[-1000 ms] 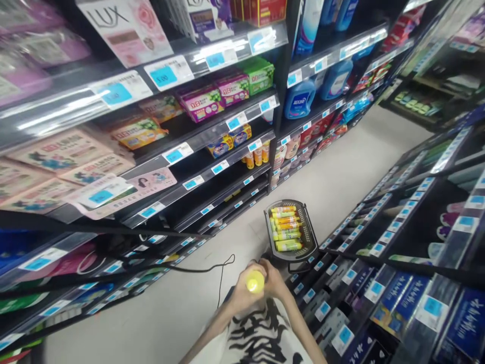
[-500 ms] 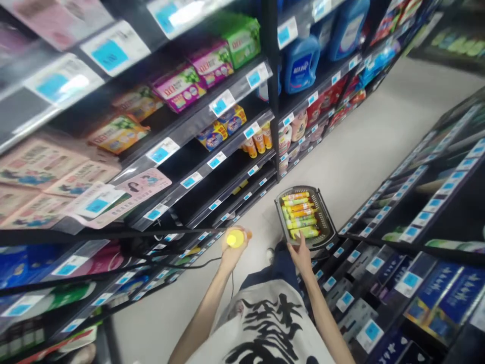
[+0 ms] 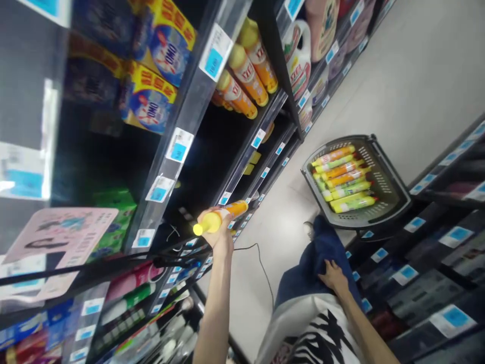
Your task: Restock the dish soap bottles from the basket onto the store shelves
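The right hand (image 3: 334,275) rests on the blue trousers (image 3: 297,275), fingers loosely spread, empty as far as shows. The left hand (image 3: 219,236) is wrapped round an orange bottle (image 3: 236,208) before the front edges of the left shelving (image 3: 188,110). On the floor (image 3: 242,283), a basket (image 3: 390,199) stands beside the right shelving (image 3: 415,225), bottles (image 3: 343,171) lying in it. Similar yellow-capped bottles (image 3: 246,76) stand at a shelf's far end.

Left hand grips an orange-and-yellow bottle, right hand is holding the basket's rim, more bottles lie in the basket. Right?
Not quite: the right hand isn't on the basket. The head view shows it against the blue trousers, apart from the rim. The left hand does grip the orange-and-yellow bottle, and more bottles lie in the basket.
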A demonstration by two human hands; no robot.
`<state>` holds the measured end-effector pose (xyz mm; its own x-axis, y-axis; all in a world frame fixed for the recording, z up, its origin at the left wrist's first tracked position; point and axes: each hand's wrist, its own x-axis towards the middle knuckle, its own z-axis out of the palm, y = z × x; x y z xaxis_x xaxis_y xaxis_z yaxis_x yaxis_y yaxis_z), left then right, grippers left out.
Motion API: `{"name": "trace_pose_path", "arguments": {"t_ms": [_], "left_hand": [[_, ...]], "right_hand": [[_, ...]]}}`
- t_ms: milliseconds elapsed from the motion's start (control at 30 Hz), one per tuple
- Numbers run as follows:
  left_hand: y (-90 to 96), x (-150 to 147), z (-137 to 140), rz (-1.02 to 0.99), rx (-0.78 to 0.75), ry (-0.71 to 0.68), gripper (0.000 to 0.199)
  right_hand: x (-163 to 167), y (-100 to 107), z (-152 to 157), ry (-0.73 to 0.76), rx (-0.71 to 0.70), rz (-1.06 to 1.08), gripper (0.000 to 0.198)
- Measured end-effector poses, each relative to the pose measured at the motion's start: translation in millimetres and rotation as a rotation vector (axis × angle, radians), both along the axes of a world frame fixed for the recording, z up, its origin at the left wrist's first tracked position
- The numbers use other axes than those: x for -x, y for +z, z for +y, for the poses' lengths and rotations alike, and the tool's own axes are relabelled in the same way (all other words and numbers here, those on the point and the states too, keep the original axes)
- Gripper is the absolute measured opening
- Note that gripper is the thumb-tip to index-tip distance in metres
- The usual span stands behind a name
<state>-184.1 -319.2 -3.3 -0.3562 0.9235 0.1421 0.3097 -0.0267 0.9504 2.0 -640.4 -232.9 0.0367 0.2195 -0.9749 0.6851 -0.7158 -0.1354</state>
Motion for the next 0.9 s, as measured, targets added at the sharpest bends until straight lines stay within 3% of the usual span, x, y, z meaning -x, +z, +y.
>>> {"name": "trace_pose_path", "arguments": {"t_ms": [100, 267, 467, 733, 900], "left_hand": [[-10.8, -1.3, 44.0, 0.082, -0.055, -0.041, 0.057], [-26.9, 3.8, 120.2, 0.291, -0.054, -0.036, 0.047], [-39.9, 2.0, 193.2, 0.223, -0.094, 0.002, 0.051], [-51.3, -33.1, 260.9, 0.123, 0.011, 0.090, 0.048], [-58.5, -46.4, 270.9, 0.172, -0.022, 0.019, 0.051]], "right_hand": [[7.6, -8.6, 3.1, 0.113, 0.043, -0.064, 0.076], [2.9, -23.6, 0.8, 0.115, 0.022, -0.095, 0.078], [-20.0, -25.8, 16.4, 0.095, 0.080, -0.048, 0.079], [-48.8, -22.0, 38.3, 0.051, 0.138, 0.001, 0.078], [-52.7, -38.3, 27.8, -0.035, 0.089, -0.015, 0.079]]}}
